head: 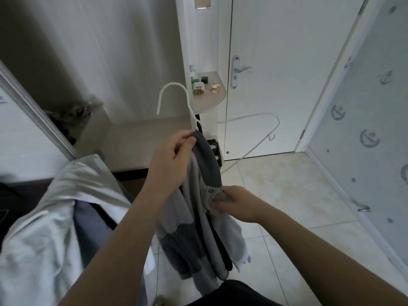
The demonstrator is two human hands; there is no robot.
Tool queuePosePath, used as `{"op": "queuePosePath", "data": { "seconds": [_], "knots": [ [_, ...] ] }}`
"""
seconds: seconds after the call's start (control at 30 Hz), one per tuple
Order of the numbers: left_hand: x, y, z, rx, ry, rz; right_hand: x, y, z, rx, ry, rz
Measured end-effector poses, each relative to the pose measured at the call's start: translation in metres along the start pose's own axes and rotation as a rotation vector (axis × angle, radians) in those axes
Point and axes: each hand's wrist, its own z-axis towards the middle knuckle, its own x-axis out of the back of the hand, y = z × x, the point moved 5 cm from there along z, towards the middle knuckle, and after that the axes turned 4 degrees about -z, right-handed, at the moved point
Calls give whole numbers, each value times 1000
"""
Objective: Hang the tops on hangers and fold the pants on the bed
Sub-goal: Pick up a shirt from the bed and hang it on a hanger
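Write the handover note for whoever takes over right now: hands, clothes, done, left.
Left hand pinches the collar of the two-tone grey knit top at the neck of the white wire hanger.
Right hand grips the top's front by its snap buttons.
Done: hanger partly inside the top; one arm juts out bare towards the white door.
Left: seat that shoulder, hang the top; crumpled white cloth lies on the left; no folded pants in view.

Left hand (170, 160) at white hanger (174, 84), right hand (238, 204) on grey top (198, 228).
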Motion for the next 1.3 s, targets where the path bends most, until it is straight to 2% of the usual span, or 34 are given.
{"op": "queuePosePath", "data": {
  "seconds": [0.17, 0.3, 0.43, 0.53, 0.7, 0.87, 0.93, 1.1, 1.3],
  "knots": [
    [13, -14, -8, -26, -45, 69, 6, 50, 4, -121, 40, -405],
    [16, -32, -17, 22, -82, 105, 22, 74, 0, -104, 32, -568],
    [24, -41, -25, 48, -124, 144, 43, 86, -4, -119, 124, -737],
    [30, -49, -28, 24, -133, 196, 63, 88, -8, -114, 260, -669],
    [41, -68, -26, 40, -101, 245, 84, 79, -10, -13, 331, -387],
    [47, -46, -28, -10, -31, 152, 92, 67, -12, 81, 335, -473],
    [51, -44, -30, -25, -2, 112, 94, 65, -14, 107, 345, -406],
    [52, -47, -30, -6, -61, 155, 105, 65, -17, 48, 407, -254],
    [49, -44, -25, -15, -123, 254, 115, 65, -18, -41, 383, -274]
  ]
}}
